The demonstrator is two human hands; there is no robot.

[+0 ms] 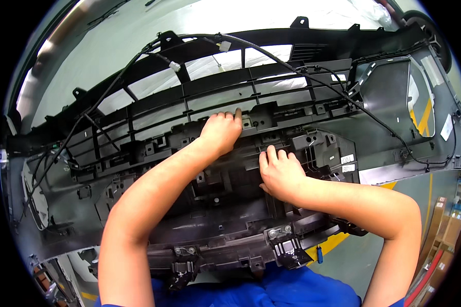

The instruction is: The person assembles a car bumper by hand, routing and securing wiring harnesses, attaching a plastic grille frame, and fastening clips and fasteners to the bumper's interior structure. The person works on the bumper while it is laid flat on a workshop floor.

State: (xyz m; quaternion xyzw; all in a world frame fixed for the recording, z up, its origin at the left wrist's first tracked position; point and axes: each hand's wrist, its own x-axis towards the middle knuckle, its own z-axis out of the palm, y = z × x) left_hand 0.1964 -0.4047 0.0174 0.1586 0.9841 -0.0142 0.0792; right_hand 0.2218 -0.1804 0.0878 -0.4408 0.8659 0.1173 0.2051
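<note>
A large car bumper cover (384, 120) lies with its inner side toward me, a black slatted grille (215, 92) along its far part. My left hand (222, 132) is closed over the grille's near crossbar (292, 116), fingertips curled past its edge. To the right and nearer, my right hand (283, 174) grips a black plastic part (253, 159) in the middle of the bumper, fingers bent over it and thumb on the near side. My fingers hide the exact contact points. A black wiring harness (271, 55) with pale connectors arcs across the grille beyond both hands.
A dark crossbeam (215, 256) with bolted brackets (291, 250) runs close to my body. A blue-handled tool (319, 254) is beyond the bumper's near edge, at right. Cardboard boxes (452, 228) stand at far right. Yellow lines (333, 245) mark the grey-green floor.
</note>
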